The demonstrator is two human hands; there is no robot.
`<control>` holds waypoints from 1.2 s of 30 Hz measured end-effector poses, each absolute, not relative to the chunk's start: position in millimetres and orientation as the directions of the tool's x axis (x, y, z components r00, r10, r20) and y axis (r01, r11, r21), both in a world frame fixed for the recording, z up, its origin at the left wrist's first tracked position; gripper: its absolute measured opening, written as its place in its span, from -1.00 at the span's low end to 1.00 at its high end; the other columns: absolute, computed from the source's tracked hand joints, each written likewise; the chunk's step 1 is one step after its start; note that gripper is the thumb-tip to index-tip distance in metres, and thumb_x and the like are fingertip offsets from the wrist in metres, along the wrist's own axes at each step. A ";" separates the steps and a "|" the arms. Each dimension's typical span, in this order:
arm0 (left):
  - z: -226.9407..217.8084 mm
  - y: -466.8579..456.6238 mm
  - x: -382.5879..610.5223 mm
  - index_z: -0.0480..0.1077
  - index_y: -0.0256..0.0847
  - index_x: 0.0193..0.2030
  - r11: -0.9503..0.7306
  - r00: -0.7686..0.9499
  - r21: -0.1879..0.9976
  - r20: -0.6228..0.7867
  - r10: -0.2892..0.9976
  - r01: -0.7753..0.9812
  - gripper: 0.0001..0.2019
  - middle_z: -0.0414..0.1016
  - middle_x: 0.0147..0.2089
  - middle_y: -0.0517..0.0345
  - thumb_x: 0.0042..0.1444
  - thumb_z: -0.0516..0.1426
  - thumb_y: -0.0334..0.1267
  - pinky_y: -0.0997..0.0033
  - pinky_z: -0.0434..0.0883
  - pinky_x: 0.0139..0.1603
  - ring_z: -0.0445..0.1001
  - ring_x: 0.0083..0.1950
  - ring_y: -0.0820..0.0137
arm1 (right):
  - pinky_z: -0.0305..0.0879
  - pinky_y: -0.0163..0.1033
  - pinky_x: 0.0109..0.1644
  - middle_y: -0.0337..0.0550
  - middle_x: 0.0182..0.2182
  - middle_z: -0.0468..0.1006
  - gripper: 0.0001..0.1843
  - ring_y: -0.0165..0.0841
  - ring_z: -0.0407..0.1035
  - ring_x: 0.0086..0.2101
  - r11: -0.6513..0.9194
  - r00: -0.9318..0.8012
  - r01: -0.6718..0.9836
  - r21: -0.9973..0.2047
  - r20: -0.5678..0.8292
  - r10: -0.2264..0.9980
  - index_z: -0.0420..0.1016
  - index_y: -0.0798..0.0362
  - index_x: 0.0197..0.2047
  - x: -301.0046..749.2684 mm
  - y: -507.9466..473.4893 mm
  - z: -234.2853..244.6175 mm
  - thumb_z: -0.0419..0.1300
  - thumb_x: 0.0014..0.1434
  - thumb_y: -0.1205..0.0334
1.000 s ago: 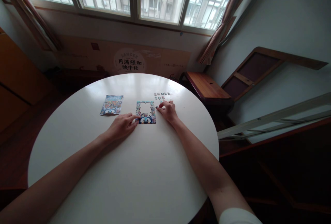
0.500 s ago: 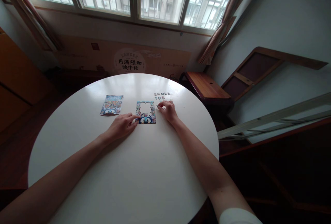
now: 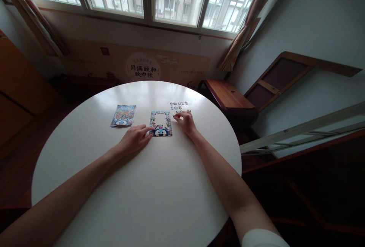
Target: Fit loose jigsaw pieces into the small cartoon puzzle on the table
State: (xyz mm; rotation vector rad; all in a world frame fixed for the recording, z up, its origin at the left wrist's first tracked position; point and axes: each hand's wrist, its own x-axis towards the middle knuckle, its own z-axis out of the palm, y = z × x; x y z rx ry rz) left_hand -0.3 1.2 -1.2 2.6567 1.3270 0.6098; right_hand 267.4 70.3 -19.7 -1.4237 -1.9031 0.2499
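Note:
A small jigsaw puzzle (image 3: 161, 123) lies on the round white table (image 3: 137, 186). Its border and bottom rows are joined and its middle is an open gap. My left hand (image 3: 134, 138) rests flat beside the puzzle's lower left corner, its forefinger stretched out and touching that edge. My right hand (image 3: 186, 122) sits just right of the puzzle, fingers curled and pinched over a small piece that I cannot make out clearly. Several loose puzzle pieces (image 3: 179, 105) lie scattered just beyond my right hand.
A colourful picture card or packet (image 3: 123, 115) lies left of the puzzle. A wooden chair or stool (image 3: 228, 97) stands past the table's right edge. Windows and curtains run along the back wall, and a cardboard box with printed characters (image 3: 143, 69) sits under them.
My right hand's fingertips have shifted slightly away from the puzzle's right edge, toward the loose pieces. My left hand has stayed put.

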 end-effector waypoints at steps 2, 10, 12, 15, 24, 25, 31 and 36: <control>-1.4 1.4 -0.5 0.44 -0.13 0.02 -0.615 0.542 0.266 0.301 0.785 0.742 -0.70 0.35 -0.41 0.18 0.25 0.00 -0.15 0.46 0.19 -0.32 0.30 -0.41 0.45 | 0.15 -0.08 0.01 -0.13 -0.32 0.57 -0.85 -0.21 0.31 -0.15 0.371 -0.117 0.750 -0.548 0.442 0.889 0.58 -0.01 -0.33 267.2 70.3 -19.6 0.18 0.17 0.19; -1.9 1.1 -0.5 0.44 -0.12 0.02 -0.618 0.541 0.279 0.308 0.782 0.735 -0.70 0.35 -0.41 0.19 0.25 0.00 -0.17 0.46 0.19 -0.32 0.30 -0.41 0.45 | 0.14 -0.13 -0.01 -0.14 -0.31 0.57 -0.84 -0.27 0.34 -0.22 0.386 -0.136 0.749 -0.539 0.445 0.885 0.57 0.00 -0.30 266.6 71.4 -19.5 0.16 0.20 0.20; -1.6 1.3 -0.7 0.44 -0.12 0.03 -0.618 0.541 0.282 0.307 0.783 0.734 -0.70 0.35 -0.41 0.19 0.24 0.00 -0.17 0.46 0.20 -0.31 0.30 -0.41 0.45 | 0.14 -0.12 0.00 -0.12 -0.29 0.57 -0.81 -0.26 0.34 -0.20 0.392 -0.133 0.748 -0.536 0.457 0.879 0.58 0.00 -0.28 266.6 71.7 -20.1 0.13 0.22 0.21; -1.2 1.4 -0.7 0.44 -0.12 0.02 -0.616 0.540 0.287 0.305 0.785 0.733 -0.69 0.36 -0.41 0.18 0.24 0.00 -0.16 0.45 0.20 -0.31 0.30 -0.41 0.45 | 0.15 -0.11 0.00 -0.11 -0.27 0.57 -0.79 -0.24 0.33 -0.18 0.387 -0.130 0.755 -0.530 0.458 0.879 0.59 0.00 -0.27 267.0 72.1 -21.3 0.11 0.23 0.22; -3.5 2.1 -1.0 0.44 -0.11 0.04 -0.612 0.535 0.284 0.306 0.788 0.738 -0.69 0.36 -0.40 0.18 0.24 0.00 -0.15 0.46 0.19 -0.31 0.30 -0.41 0.45 | 0.19 -0.09 0.02 -0.09 -0.25 0.53 -0.76 -0.20 0.31 -0.14 0.389 -0.091 0.767 -0.511 0.513 0.853 0.58 -0.01 -0.19 257.4 62.8 -6.0 0.08 0.25 0.24; -3.2 2.1 -1.0 0.44 -0.11 0.04 -0.612 0.535 0.284 0.306 0.788 0.738 -0.69 0.36 -0.40 0.18 0.24 0.00 -0.16 0.46 0.19 -0.31 0.30 -0.41 0.45 | 0.20 -0.08 0.02 -0.09 -0.26 0.54 -0.76 -0.20 0.32 -0.14 0.396 -0.086 0.749 -0.531 0.516 0.853 0.58 -0.01 -0.19 253.9 61.6 -4.2 0.07 0.25 0.22; -1.8 1.3 -0.7 0.44 -0.10 0.04 -0.612 0.536 0.283 0.303 0.788 0.739 -0.69 0.37 -0.39 0.18 0.23 0.01 -0.17 0.46 0.19 -0.32 0.30 -0.41 0.45 | 0.29 -0.18 -0.12 -0.15 -0.36 0.55 -0.78 -0.33 0.36 -0.33 0.525 -0.260 0.544 -0.654 0.463 0.847 0.61 0.00 -0.26 237.3 58.8 -11.9 0.13 0.21 0.17; -3.5 1.9 -1.1 0.43 -0.11 0.05 -0.619 0.543 0.272 0.309 0.781 0.736 -0.69 0.37 -0.39 0.18 0.24 0.01 -0.17 0.46 0.20 -0.30 0.30 -0.41 0.46 | 0.29 -0.25 -0.21 -0.18 -0.40 0.56 -0.81 -0.39 0.34 -0.40 0.493 -0.292 0.539 -0.683 0.397 0.870 0.61 0.01 -0.31 236.8 58.9 -17.8 0.17 0.17 0.19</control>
